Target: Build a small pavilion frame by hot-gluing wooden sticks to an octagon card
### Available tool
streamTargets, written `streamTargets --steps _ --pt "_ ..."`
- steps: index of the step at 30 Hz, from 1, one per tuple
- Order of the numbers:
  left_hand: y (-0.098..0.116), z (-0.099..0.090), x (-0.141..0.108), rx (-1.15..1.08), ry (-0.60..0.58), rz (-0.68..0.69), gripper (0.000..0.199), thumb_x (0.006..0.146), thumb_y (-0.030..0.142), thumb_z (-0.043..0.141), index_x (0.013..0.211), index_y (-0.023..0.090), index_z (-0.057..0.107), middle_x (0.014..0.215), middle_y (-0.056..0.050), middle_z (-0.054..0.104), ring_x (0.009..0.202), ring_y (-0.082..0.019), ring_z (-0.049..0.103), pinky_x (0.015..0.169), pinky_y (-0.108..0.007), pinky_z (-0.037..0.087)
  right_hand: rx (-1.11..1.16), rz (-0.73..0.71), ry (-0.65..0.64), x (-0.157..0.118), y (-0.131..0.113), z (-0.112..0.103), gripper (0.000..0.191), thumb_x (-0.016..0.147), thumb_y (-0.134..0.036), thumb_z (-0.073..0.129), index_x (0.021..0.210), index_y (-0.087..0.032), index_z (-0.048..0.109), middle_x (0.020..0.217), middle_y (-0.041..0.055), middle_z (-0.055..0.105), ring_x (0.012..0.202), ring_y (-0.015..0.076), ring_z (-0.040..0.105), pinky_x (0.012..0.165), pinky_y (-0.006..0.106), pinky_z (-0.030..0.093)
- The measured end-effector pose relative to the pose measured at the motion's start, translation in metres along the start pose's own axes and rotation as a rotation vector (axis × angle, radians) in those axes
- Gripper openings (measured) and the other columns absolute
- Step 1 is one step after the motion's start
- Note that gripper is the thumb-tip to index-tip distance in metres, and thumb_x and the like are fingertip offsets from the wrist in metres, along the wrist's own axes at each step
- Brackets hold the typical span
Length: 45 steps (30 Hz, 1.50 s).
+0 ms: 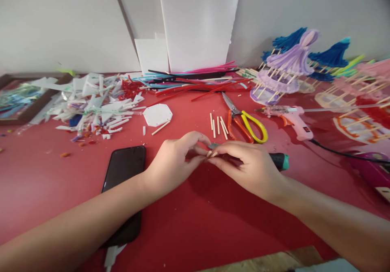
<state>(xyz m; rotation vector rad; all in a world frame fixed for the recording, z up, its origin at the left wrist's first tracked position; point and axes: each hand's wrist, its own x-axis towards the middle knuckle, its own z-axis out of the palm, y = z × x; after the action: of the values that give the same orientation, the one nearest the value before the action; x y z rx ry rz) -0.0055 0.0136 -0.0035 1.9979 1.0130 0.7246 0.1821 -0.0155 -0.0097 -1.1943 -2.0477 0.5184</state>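
My left hand (179,154) and my right hand (251,168) meet over the middle of the red table, fingertips pinched together. Whatever sits between them is too small and hidden to name. Behind my right hand lies a tool with a black and teal handle end (279,161); a grey tip (213,145) shows by the fingers, and whether the hand touches the tool is unclear. Just beyond are several short wooden sticks (217,126) and scissors (243,119) with one orange and one yellow handle. A white octagonal piece (157,115) lies farther left, a single stick (161,128) against its edge.
A black phone (124,168) lies under my left forearm. Scraps (91,97) heap at the back left, beside pipe cleaners (189,80). To the right are a pink glue gun (294,121) with a black cord and several small carousel-like models, one with a lilac top (294,59).
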Motion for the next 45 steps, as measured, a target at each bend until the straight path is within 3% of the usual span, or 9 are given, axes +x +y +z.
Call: streamTargets --steps 6,25,31,34,39,42,45 --pt "0.001 0.0 0.0 0.05 -0.013 0.017 0.025 0.076 0.006 0.057 0.096 0.021 0.055 0.081 0.002 0.073 0.075 -0.012 0.07 0.073 -0.023 0.055 0.009 -0.007 0.039 -0.002 -0.002 0.001 0.013 0.082 -0.018 0.062 0.095 -0.018 0.065 0.087 0.0019 0.073 0.076 0.0123 0.068 0.068 0.022 0.054" --pt "-0.002 0.003 0.001 0.014 -0.014 0.034 0.024 0.072 0.005 0.058 0.091 0.018 0.056 0.079 0.001 0.072 0.072 -0.01 0.069 0.068 -0.019 0.055 0.018 -0.054 0.04 0.0 0.0 0.003 0.004 0.082 -0.017 0.063 0.083 -0.017 0.067 0.077 0.002 0.069 0.069 0.0113 0.065 0.063 0.022 0.051" --pt "-0.004 0.003 0.002 -0.002 -0.008 0.012 0.022 0.072 0.006 0.06 0.09 0.018 0.056 0.077 0.002 0.07 0.071 -0.01 0.068 0.066 -0.019 0.053 0.068 -0.036 -0.021 0.004 0.004 0.0 0.003 0.082 -0.017 0.063 0.083 -0.018 0.065 0.079 0.0005 0.068 0.072 0.011 0.064 0.066 0.022 0.05" --pt "-0.005 0.004 0.002 -0.009 -0.007 0.005 0.02 0.073 0.008 0.063 0.089 0.018 0.057 0.074 0.003 0.068 0.069 -0.01 0.067 0.065 -0.019 0.053 0.12 0.014 0.044 0.003 0.007 -0.003 0.002 0.084 -0.021 0.061 0.086 -0.02 0.062 0.084 0.0008 0.068 0.077 0.012 0.065 0.07 0.024 0.052" --pt "-0.006 0.003 0.004 0.015 -0.007 0.017 0.008 0.076 0.012 0.065 0.078 0.018 0.059 0.075 0.002 0.068 0.069 -0.01 0.065 0.063 -0.019 0.051 0.072 0.18 0.308 0.01 0.018 -0.011 0.01 0.084 -0.027 0.06 0.092 -0.02 0.059 0.079 0.0027 0.069 0.067 0.0143 0.066 0.059 0.026 0.054" --pt "-0.005 0.002 0.006 0.04 0.0 0.04 0.005 0.078 0.015 0.065 0.076 0.018 0.061 0.078 0.002 0.069 0.071 -0.01 0.064 0.061 -0.018 0.049 0.006 0.248 0.305 0.016 0.032 -0.011 0.024 0.082 -0.028 0.061 0.104 -0.019 0.057 0.083 0.0049 0.07 0.072 0.0171 0.068 0.067 0.031 0.056" --pt "-0.004 0.002 0.007 0.054 0.02 0.045 0.004 0.08 0.02 0.063 0.077 0.018 0.063 0.083 0.0 0.07 0.074 -0.011 0.064 0.062 -0.02 0.047 -0.063 0.257 0.23 0.019 0.044 -0.011 0.043 0.081 -0.027 0.06 0.122 -0.017 0.05 0.102 0.0104 0.068 0.084 0.0193 0.067 0.073 0.034 0.057"
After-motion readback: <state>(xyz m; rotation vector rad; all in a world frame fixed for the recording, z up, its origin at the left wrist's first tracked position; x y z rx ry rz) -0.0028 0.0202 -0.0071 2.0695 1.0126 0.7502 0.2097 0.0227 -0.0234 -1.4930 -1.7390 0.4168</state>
